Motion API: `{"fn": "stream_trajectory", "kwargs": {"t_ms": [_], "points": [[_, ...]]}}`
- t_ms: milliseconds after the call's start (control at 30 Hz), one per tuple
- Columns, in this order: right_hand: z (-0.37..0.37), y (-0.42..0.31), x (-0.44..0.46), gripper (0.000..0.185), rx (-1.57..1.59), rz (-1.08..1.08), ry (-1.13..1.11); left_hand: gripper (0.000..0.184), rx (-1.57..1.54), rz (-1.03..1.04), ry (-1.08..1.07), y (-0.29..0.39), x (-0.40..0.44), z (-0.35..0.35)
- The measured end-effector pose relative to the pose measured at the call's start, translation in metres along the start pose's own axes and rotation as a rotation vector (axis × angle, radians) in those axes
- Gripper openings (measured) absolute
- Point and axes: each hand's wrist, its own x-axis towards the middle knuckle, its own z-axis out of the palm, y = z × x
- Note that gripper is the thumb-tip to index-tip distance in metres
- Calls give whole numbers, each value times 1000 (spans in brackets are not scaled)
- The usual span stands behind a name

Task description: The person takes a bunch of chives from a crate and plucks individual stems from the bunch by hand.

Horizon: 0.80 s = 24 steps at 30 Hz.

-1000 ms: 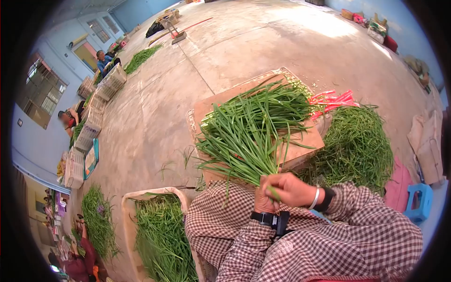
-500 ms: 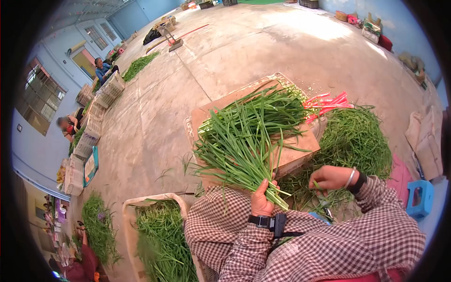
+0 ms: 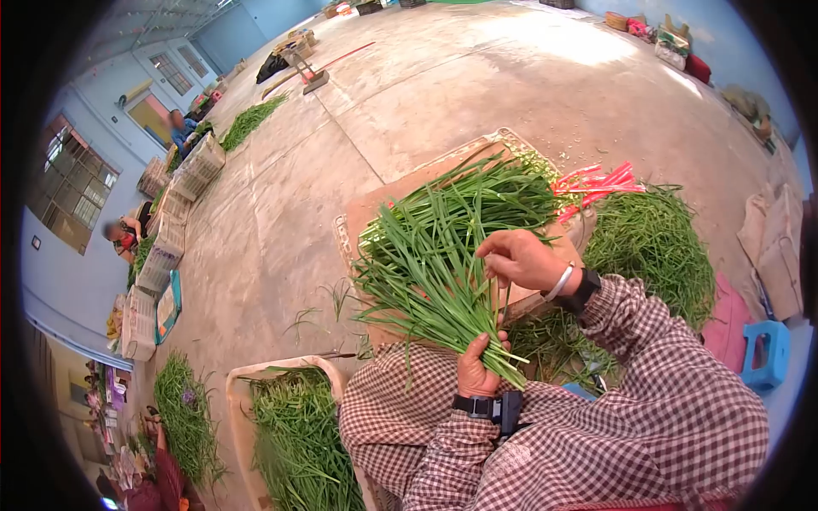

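Observation:
My left hand (image 3: pixel 480 366) is wrapped round the cut ends of a bunch of long green stalks (image 3: pixel 443 298), whose leaves fan out over the board. Above the bunch, my right hand (image 3: pixel 521 260) is closed in a pinch at the leaves; what its fingertips hold is too small to name. More green stalks (image 3: pixel 503 192) lie behind on a brown board (image 3: pixel 366 204) set on a crate. Red and white strips (image 3: pixel 601 189) rest at the board's right corner.
A tangled green heap (image 3: pixel 652 247) lies right of the board. On the left stands a crate of greens (image 3: pixel 237 400). A blue stool (image 3: pixel 765 356) is at the right. Co-workers (image 3: pixel 126 232) sit by white baskets (image 3: pixel 162 247) along the left wall.
My right hand has moved from the heap on the right, up and left to the leaves of the bunch. My left hand keeps its hold on the stalks.

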Motion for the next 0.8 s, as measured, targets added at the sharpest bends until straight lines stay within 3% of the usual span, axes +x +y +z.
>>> {"fn": "stream_trajectory", "kwargs": {"t_ms": [33,200,267,400,533,600,667,733,767,800], "points": [[1,3,0,12,133,5,97,46,-11,4,-8,1,0,1],[-12,24,-44,16,209,84,250,56,-140,-80,-108,4,-1,4],[-11,44,-63,24,279,355,156,55,-112,-51,-118,3,1,3],[16,39,-76,35,357,554,-28,46,-135,-62,-67,-3,3,-4],[36,51,-53,39,298,521,-214,34,-33,40,-22,-4,-1,2],[39,41,-51,39,593,500,-262,29,121,120,11,-4,-6,8],[43,43,-49,37,631,474,-273,29,162,122,32,-2,-14,18],[44,28,-49,40,448,180,-99,30,217,202,-51,2,-20,34],[40,18,-49,40,448,175,-95,30,194,186,-99,5,-19,40],[32,-1,-47,42,193,25,-40,30,197,183,-103,10,-17,45]]}}
